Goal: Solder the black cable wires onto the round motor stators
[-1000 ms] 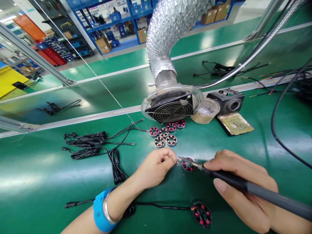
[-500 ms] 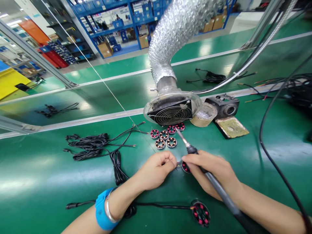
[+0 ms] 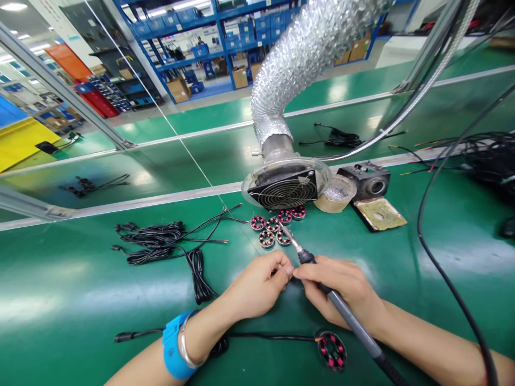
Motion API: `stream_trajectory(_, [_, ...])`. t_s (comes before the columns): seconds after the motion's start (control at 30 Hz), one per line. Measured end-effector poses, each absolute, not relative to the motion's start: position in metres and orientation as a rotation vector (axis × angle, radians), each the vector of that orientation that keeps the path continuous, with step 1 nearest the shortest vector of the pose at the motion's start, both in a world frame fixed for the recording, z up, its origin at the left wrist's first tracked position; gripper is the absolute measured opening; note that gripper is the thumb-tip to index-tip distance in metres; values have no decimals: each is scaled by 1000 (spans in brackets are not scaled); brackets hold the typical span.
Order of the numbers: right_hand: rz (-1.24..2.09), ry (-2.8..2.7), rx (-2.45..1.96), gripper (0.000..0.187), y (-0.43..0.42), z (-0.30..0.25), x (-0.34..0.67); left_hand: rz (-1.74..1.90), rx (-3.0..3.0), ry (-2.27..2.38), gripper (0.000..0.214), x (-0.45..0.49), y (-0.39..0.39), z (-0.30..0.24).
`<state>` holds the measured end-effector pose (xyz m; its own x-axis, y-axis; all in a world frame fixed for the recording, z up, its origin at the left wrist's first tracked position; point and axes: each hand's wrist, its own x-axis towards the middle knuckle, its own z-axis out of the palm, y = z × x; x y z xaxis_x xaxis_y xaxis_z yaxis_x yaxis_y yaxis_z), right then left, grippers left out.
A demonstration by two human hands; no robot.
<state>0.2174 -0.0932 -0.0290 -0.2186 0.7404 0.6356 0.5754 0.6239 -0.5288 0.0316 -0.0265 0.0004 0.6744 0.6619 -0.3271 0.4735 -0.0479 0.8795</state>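
My right hand [image 3: 344,289] is wrapped round a soldering iron [image 3: 341,305], its metal tip pointing up and left over several small round motor stators [image 3: 266,239] with red or copper windings. My left hand [image 3: 265,284] is closed in a pinch, its fingertips meeting those of my right hand. The thin wires in that pinch are mostly hidden now; their coloured ends showed a moment before. A stator near the right fingers is covered now. Closer to me lies another stator [image 3: 332,351], joined to a black cable [image 3: 277,336] that passes behind my left forearm.
Coiled black cables [image 3: 155,241] lie at the left. Above the stators hangs a fume extractor fan [image 3: 284,190] on a foil duct [image 3: 277,86]. Right of it stand a round tub [image 3: 335,195], an iron stand [image 3: 368,179] and a sponge tray [image 3: 380,214]. The iron's cord [image 3: 426,246] curves down the right.
My right hand has moved slightly left with the soldering iron, and its fingertips now meet my left hand's. The stator and wire ends between them have gone out of sight. The view has shifted slightly.
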Motion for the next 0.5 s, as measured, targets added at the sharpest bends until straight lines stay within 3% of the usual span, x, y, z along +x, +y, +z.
stream_trajectory(0.3, [239,-1874,-1066,25,-92,-33,215,197,1398,927,25,37,-30,-4])
stream_trajectory(0.5, [421,-1871,-1156,29,-92,-33,214,261,1308,980,23,38,-31,-7])
